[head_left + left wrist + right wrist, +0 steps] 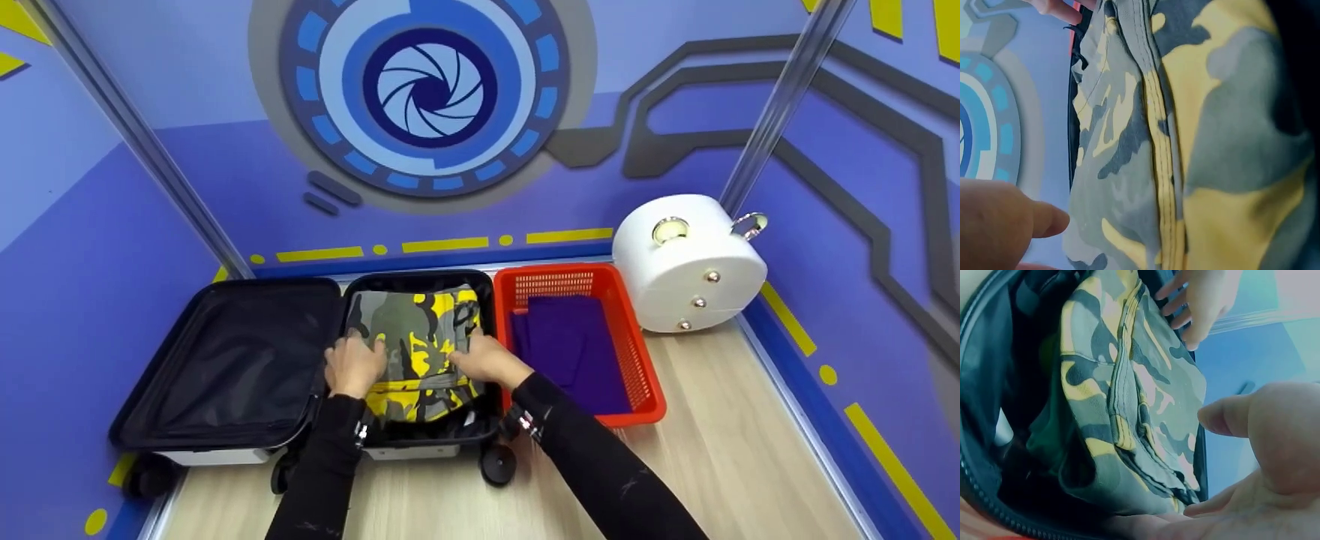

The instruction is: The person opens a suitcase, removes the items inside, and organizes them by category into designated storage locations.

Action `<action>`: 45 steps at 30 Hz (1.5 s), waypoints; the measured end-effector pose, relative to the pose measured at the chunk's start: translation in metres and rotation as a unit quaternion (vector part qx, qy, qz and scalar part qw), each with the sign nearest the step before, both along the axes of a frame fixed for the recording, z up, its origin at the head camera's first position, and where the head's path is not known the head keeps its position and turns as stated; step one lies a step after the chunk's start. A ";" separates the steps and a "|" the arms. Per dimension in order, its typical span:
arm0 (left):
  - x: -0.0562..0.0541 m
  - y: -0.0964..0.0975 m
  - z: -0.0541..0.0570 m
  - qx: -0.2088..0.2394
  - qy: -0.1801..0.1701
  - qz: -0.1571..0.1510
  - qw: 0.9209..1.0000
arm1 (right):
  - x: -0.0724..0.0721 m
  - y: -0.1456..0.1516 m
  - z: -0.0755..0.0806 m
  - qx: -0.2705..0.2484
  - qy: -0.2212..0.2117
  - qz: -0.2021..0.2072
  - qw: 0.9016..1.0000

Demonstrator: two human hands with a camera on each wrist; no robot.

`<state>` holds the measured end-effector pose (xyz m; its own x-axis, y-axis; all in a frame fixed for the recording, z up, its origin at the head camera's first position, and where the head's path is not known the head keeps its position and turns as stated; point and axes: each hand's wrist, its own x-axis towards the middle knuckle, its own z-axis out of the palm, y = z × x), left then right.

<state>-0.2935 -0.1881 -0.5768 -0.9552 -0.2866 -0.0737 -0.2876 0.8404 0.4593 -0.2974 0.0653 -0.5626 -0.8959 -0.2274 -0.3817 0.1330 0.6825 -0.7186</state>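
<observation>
A folded camouflage garment (409, 337) in yellow, grey and dark green lies in the right half of an open suitcase (424, 279). A stitched seam runs across it, and black cord shows near its far right corner. My left hand (355, 364) is at the garment's left edge, thumb over the top. At the opposite edge is my right hand (484, 358). The right wrist view has the right thumb (1227, 415) extended over the cloth and the fingers low along its side, partly hidden. There, the left hand's fingers (1176, 306) reach down beside the far edge.
The suitcase's other half (247, 360), lined in black, lies open to the left. A red basket (649, 375) holding folded purple cloth (570, 345) adjoins the suitcase on the right. Behind it stands a white rounded case (686, 262) against the patterned wall. Suitcase wheels (497, 465) stick out in front.
</observation>
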 end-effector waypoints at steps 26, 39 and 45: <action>-0.008 0.007 -0.013 0.015 -0.032 0.006 0.999 | -0.014 -0.017 -0.014 -0.042 0.037 -0.119 0.991; -0.005 0.001 -0.015 0.033 -0.019 0.009 0.999 | -0.019 -0.025 -0.029 -0.062 0.059 -0.107 0.991; -0.004 -0.005 -0.016 0.032 -0.002 0.004 0.999 | -0.015 -0.029 -0.014 -0.086 0.108 -0.087 0.987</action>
<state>-0.2972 -0.1929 -0.5925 -0.9528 -0.2883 -0.0952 -0.2953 0.8072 0.5112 -0.3122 0.0365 -0.5765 -0.9833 -0.1079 -0.1465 0.0682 0.5281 -0.8464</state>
